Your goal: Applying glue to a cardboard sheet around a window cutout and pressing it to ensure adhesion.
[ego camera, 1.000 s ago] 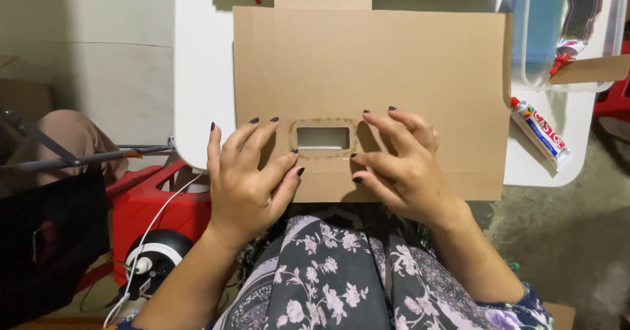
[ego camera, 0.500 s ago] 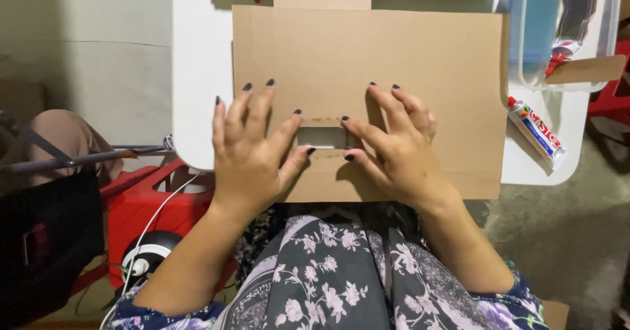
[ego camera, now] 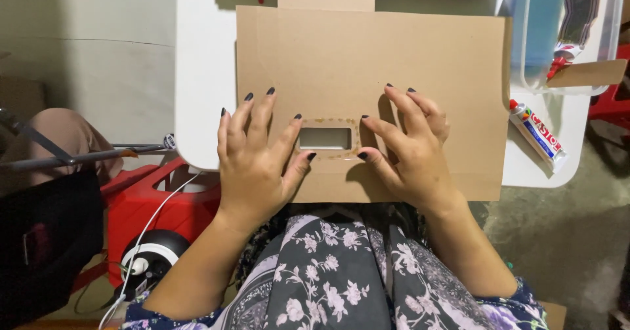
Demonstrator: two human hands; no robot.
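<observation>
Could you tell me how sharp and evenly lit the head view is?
Head view: sharp on both hands, left hand and right hand, and on the cardboard sheet; soft shadows under the fingers; floor corners dim; no glare or blur.

You see: glue tube (ego camera: 538, 135) on white table (ego camera: 203, 74) | clear plastic bin (ego camera: 564, 35) at far right | red stool (ego camera: 157, 205) below left | white cable (ego camera: 141, 238)

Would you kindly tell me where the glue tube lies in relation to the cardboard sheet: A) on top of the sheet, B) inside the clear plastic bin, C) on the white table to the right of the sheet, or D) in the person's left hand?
C: the glue tube lies on the white table, just beyond the right edge of the cardboard sheet.
</observation>
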